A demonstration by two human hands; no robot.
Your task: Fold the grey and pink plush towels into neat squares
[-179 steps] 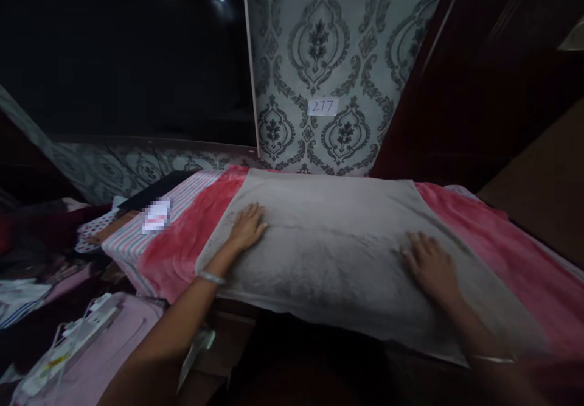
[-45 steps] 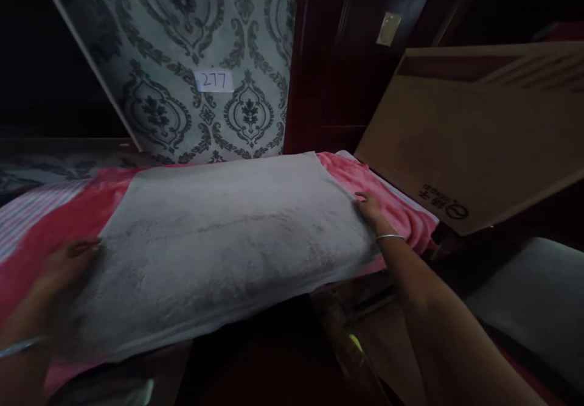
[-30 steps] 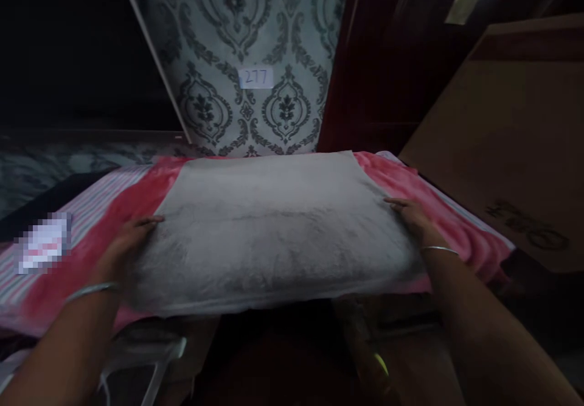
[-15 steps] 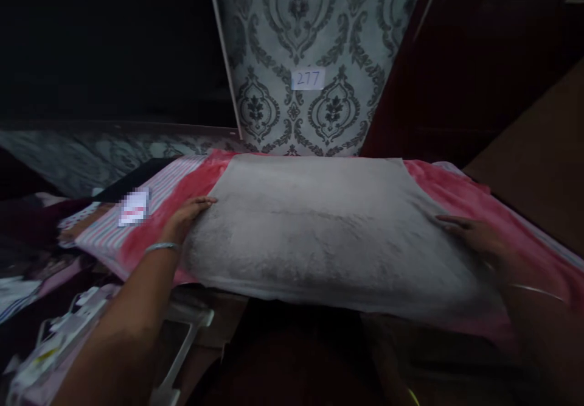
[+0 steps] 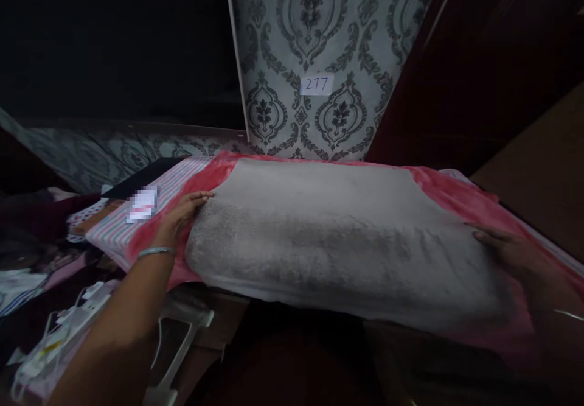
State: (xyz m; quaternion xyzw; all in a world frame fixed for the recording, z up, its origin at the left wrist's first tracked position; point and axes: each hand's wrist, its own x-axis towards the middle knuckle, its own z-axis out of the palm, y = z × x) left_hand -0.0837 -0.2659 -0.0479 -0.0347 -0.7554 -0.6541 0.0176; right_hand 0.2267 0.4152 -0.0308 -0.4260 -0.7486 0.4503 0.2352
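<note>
A grey plush cloth [image 5: 310, 235] lies spread over a red plush cloth [image 5: 456, 193], with darker brushed patches across its front half. On its left edge, my left hand [image 5: 182, 211] has its fingers together and grips the grey fabric. My right hand [image 5: 506, 248] is closed on the right edge, where the cloth pulls toward the fingertips. That hand is somewhat blurred and its thumb is hidden. Beneath the red cloth, a striped cloth [image 5: 112, 226] shows at the left.
A dark screen [image 5: 118, 47] hangs at the back left, beside patterned wallpaper with a paper label [image 5: 317, 84]. Lower left are a white power strip [image 5: 68, 327] with cords and a pale frame [image 5: 182, 351]. A dark red panel [image 5: 456, 77] stands at the right.
My right hand has moved outward to the right, drawing the grey cloth's right side with it. My left hand stays at the left edge. The view has shifted slightly.
</note>
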